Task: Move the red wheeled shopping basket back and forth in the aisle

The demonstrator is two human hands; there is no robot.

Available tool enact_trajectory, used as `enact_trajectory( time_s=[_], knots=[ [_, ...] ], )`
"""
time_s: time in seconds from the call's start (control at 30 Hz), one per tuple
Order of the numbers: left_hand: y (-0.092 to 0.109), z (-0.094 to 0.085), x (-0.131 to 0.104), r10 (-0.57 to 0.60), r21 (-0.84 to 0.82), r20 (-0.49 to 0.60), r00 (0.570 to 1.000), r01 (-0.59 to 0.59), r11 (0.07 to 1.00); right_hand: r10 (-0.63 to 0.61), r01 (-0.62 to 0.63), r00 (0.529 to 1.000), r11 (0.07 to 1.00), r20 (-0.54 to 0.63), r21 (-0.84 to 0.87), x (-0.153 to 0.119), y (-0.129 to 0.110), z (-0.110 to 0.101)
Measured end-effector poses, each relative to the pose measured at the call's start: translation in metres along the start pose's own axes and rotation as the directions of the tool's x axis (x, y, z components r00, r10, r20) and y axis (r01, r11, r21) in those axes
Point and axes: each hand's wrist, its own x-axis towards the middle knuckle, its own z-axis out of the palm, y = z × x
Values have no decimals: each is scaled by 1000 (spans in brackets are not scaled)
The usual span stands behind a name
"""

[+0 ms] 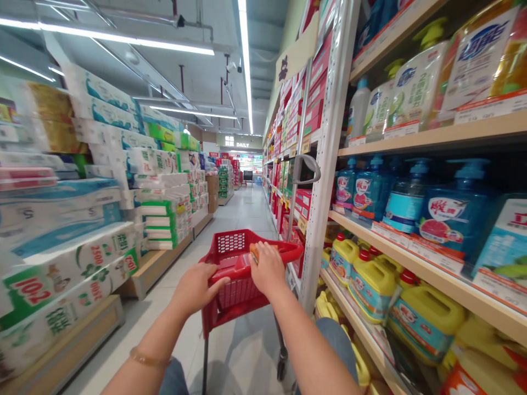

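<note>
A red plastic shopping cart (236,299) stands in the aisle directly in front of me. My left hand (195,288) grips the left end of its red handle, thumb stretched along the bar. Farther right, my right hand (268,267) is closed over the same handle. A small orange patch shows beneath its fingers; what it is I cannot make out. The upper basket shows a mesh front wall and nothing visible inside. A bracelet (149,357) circles my left wrist.
Close on the right, a shelf rack (411,134) holds pump bottles (368,189) and yellow jugs (426,318). Stacked paper packs (69,214) on low platforms line the left. A pole with a grey hook (307,170) leans by the rack post. The tiled floor (242,208) runs ahead between them.
</note>
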Motion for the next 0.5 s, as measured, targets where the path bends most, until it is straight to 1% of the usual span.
enact_trajectory(
  time_s=[0.03, 0.13, 0.2, 0.23, 0.3, 0.4, 0.43, 0.5],
  knots=[
    [3, 3, 1, -8, 6, -13, 1000, 8, 1000, -28, 28, 1000, 1000, 5, 11, -3, -7, 3],
    [14, 12, 5, -13, 17, -40, 999, 14, 1000, -170, 167, 985, 983, 28, 75, -16, -29, 11],
    [19, 15, 7, -26, 10, -56, 998, 27, 1000, -226, 221, 973, 969, 37, 109, -22, -32, 10],
    [20, 16, 7, -34, -9, -66, 997, 33, 999, -228, 223, 973, 968, 38, 118, -22, -28, 8],
    [18, 18, 6, -39, -102, -85, 996, 31, 994, -192, 187, 981, 975, 32, 120, -17, -14, 1],
    [11, 23, 2, 2, -284, -116, 993, -35, 958, -96, 95, 995, 991, 15, 99, -7, 7, -6],
    [9, 26, 1, 13, -317, -131, 991, -54, 947, -69, 68, 998, 994, 9, 88, -5, 10, -7],
    [11, 33, 2, 14, -321, -151, 988, -63, 945, -55, 54, 999, 996, 2, 68, -6, 7, -3]
  ],
)
